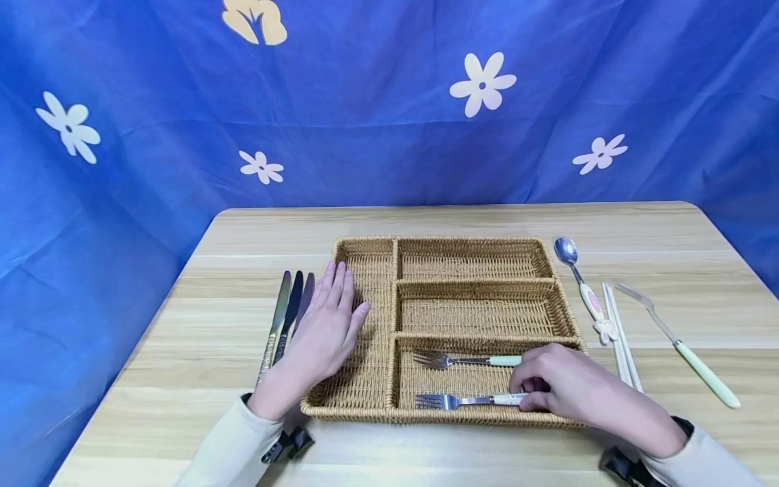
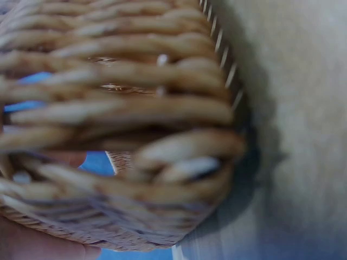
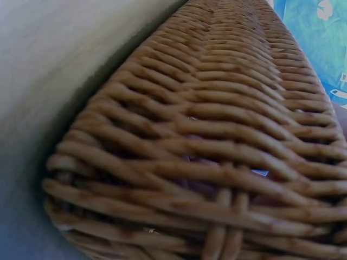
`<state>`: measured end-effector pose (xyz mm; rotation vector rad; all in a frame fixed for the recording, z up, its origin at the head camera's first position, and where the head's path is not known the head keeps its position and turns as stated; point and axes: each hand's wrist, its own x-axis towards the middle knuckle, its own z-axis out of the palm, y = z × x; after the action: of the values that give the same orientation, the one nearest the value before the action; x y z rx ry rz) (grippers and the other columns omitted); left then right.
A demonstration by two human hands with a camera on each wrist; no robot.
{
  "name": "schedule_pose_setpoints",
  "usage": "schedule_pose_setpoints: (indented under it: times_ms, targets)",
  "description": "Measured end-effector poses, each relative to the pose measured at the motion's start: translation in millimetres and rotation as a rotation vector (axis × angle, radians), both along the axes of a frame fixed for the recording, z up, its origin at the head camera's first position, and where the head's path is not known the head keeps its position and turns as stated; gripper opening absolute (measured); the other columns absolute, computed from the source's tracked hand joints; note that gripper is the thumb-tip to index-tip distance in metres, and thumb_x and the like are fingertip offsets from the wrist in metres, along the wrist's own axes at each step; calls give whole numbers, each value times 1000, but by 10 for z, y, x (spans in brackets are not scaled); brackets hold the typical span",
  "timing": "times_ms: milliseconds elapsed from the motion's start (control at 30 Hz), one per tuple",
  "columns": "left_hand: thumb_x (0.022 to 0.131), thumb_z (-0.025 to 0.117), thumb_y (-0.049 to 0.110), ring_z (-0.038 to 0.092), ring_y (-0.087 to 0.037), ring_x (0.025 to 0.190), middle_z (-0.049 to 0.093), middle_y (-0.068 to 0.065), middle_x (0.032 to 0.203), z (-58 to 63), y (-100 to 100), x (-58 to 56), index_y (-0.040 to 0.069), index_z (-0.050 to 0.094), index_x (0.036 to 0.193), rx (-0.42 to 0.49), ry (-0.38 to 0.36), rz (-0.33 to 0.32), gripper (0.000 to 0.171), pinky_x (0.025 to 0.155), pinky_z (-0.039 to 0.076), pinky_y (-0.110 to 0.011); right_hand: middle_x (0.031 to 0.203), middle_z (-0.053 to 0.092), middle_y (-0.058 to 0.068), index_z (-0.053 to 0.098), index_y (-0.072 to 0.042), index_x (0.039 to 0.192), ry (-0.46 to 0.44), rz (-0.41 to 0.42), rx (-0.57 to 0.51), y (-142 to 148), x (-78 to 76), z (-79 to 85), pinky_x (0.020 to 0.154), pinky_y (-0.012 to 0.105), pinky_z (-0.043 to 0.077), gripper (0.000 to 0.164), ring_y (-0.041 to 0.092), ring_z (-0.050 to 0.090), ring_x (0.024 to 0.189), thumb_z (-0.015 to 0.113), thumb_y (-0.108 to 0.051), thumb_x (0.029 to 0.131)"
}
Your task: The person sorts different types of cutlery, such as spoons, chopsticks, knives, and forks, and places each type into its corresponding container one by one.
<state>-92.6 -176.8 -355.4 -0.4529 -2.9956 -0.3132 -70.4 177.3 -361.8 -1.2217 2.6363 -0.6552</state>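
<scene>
– Fingers of R hand (image 1: 562,379): on what?
– Pinching front fork (image 1: 475,400) by its handle, tines pointing L; prob. held there because that end is nearest. Location: front-right compt. of wicker tray (image 1: 438,417).
– L hand (image 1: 325,331)?
– Fingers straight, close together, thumb apart, over tray's left rim (contact unclear), poss. to steady it.
– Others?
– Green-handled fork (image 1: 468,360) just behind, roughly parallel, same compt., prob. grouped by kind. Outside tray: knives (image 1: 293,304) L; spoon (image 1: 589,297), chopsticks (image 1: 615,331), loose fork (image 1: 688,353) R, presumably set at the sides for easy access.
</scene>
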Motion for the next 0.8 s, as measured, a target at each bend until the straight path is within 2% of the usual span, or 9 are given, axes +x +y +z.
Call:
schedule_pose_setpoints:
  times_ms: [133,300,533,800]
  targets:
    - [106,27,40,-2,-37,146,7,-28,156,4,3,2,-12,17,148,3,-6,7,67,119,7,-48,76,53,-24,65,-29,75,14,-18,2,-4,3,-2,55,21,44,15,-5,46,65,79,-29,78]
    - [106,31,38,-1,-38,146,8,-28,156,7,8,0,-12,17,147,6,-6,9,67,119,8,-49,79,57,-23,67,-28,78,24,-40,2,-5,9,-7,57,23,46,12,-5,48,67,79,-30,78]
    - [106,26,41,-3,-36,146,8,-28,157,16,5,5,-12,17,147,-3,-5,5,69,119,7,-47,81,59,-22,70,-27,83,12,-33,2,-3,10,-6,58,24,49,11,-6,51,69,79,-30,78]
    - [105,27,42,-1,-38,146,10,-29,156,12,2,14,-13,18,147,-5,9,4,69,119,7,-48,80,58,-22,70,-26,82,15,-9,-14,4,8,-12,58,23,49,11,-6,50,68,80,-29,77]
